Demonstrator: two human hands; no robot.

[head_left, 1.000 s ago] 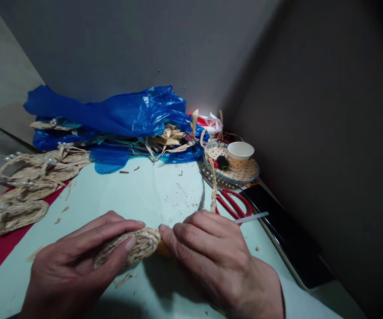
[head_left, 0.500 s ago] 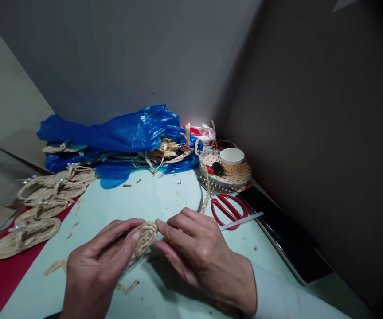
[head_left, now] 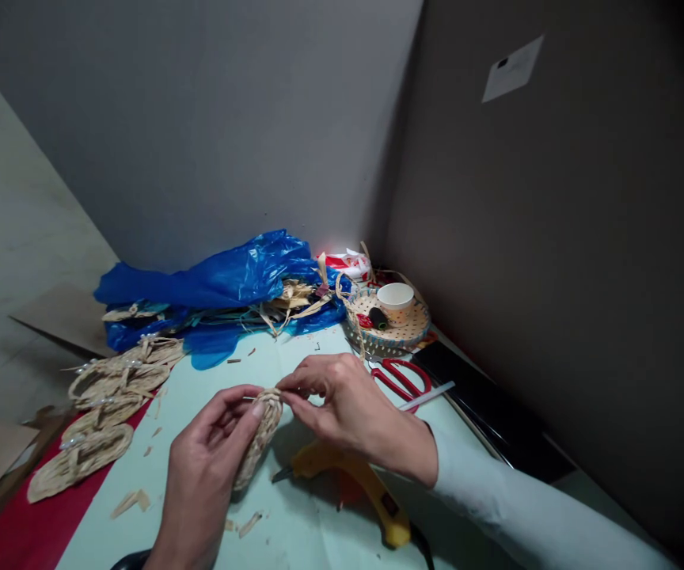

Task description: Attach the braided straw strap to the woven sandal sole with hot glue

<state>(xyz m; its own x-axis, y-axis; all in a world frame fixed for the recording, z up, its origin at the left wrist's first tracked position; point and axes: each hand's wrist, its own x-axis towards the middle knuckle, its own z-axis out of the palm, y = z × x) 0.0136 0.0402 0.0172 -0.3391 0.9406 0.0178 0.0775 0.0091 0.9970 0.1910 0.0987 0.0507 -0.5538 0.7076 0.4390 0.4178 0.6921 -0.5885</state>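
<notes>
In the middle of the head view, a small braided straw sole [head_left: 257, 447] is held tilted above the table. My left hand [head_left: 205, 451] grips it from the left, thumb on its face and fingers behind. The thumb and forefinger of my right hand [head_left: 342, 404] pinch at its upper end; whether they hold a loose strand there I cannot make out. Below my right hand lies a yellow hot glue gun [head_left: 371, 487], its dark nozzle pointing left, close to the sole.
Several straw sandals with beads [head_left: 89, 459] lie on red cloth at left. A blue plastic bag [head_left: 211, 277] with straw stands behind. At right are a woven basket [head_left: 410, 321] with a cup [head_left: 395, 297], red-handled scissors [head_left: 398, 380], a glue stick [head_left: 428, 395] and a black tablet-like slab [head_left: 490, 419].
The view has shifted, bringing the glue gun into sight. The sole is now more upright, and my right hand has risen, its thumb and forefinger pinching at the sole's tip.
</notes>
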